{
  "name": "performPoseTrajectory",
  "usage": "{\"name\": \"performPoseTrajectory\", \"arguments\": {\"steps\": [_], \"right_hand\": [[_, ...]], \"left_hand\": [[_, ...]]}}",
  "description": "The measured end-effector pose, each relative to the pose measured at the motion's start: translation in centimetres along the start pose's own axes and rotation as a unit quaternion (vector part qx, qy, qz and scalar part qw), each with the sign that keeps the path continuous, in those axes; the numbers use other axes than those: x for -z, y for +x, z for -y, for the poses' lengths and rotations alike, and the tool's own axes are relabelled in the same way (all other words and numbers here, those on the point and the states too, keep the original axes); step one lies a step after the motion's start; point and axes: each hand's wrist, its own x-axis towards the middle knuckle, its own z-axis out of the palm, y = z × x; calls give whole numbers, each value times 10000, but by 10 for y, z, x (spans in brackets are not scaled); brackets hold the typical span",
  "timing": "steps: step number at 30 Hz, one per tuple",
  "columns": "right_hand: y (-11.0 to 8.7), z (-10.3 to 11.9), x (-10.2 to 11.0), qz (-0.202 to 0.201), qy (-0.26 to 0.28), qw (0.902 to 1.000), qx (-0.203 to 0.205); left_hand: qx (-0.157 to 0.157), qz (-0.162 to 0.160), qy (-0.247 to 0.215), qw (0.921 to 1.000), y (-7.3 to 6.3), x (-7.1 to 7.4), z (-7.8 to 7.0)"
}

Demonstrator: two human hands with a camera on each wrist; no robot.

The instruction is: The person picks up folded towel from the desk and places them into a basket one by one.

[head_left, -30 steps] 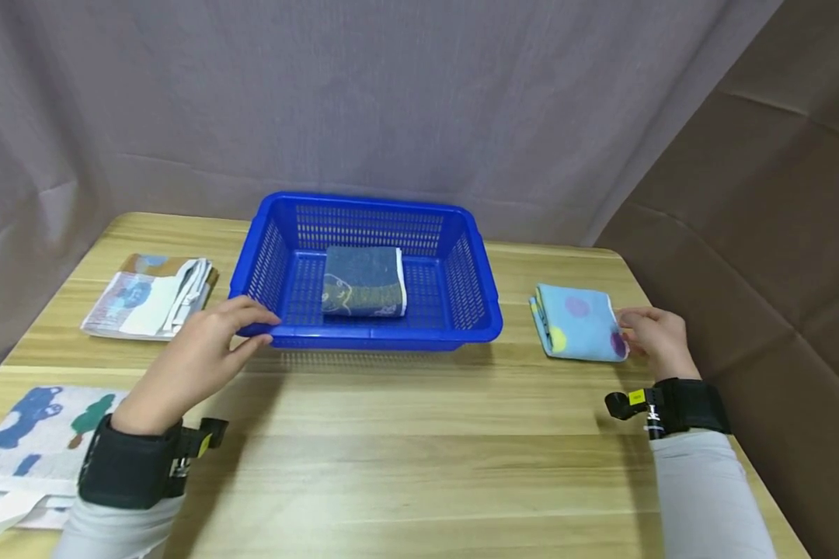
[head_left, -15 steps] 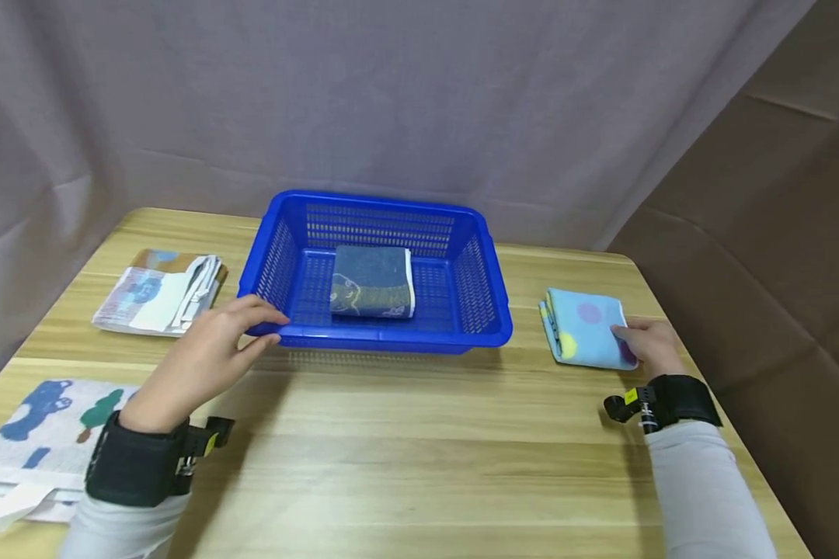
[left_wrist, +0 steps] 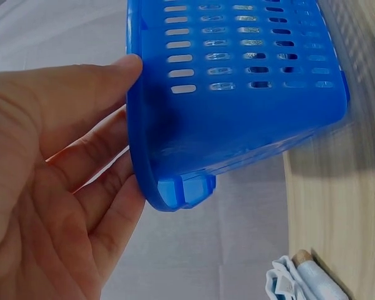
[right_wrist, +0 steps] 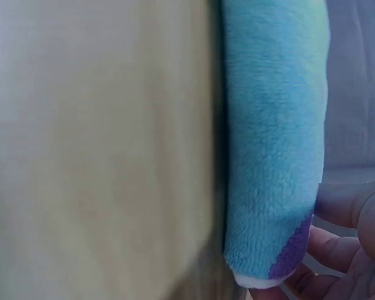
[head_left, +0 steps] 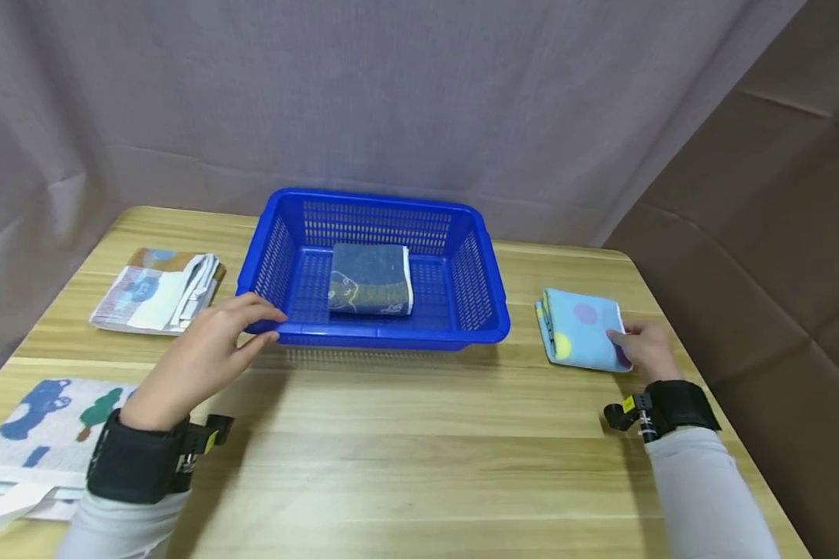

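My left hand (head_left: 213,349) pinches the near left corner of a blue plastic basket (head_left: 377,335). In the left wrist view its thumb (left_wrist: 128,65) lies on the outer side of the rim, with the fingers behind. Inside the basket lies a folded dark grey-green towel (head_left: 369,276). To the right, my right hand (head_left: 646,349) grips the right edge of a folded light-blue towel (head_left: 580,330) with coloured dots. The right wrist view has the thumb (right_wrist: 340,203) on the towel's top and fingers curling round its end, partly hidden under it.
A folded white-and-brown towel (head_left: 161,291) lies left of the basket. Nearer, a folded towel with bear and tree prints (head_left: 56,423) is partly covered by my left forearm. The wooden table (head_left: 405,442) ends at a grey curtain (head_left: 405,101) behind and a brown one on the right.
My right hand has gone from beside the light-blue towel's right edge to gripping it, thumb on top. My left hand stays at the basket's rim. The head view shifted slightly.
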Motion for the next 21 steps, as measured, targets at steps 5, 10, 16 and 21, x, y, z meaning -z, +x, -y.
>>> {"name": "performPoseTrajectory", "arguments": {"steps": [5, 10, 16, 21], "right_hand": [[-15, -3, -2, -2, -160, 9997, 197], [-28, -8, -5, -102, -173, 9991, 386], [-46, -14, -10, 17, -233, 9984, 519], [-62, -15, -9, 189, -395, 9967, 685]], "left_hand": [[25, 17, 59, 10000, 0, 0, -1], [38, 14, 46, 10000, 0, 0, -1], [-24, 43, 128, 9999, -1, -1, 0], [-74, 43, 160, 9998, 0, -3, 0]]}}
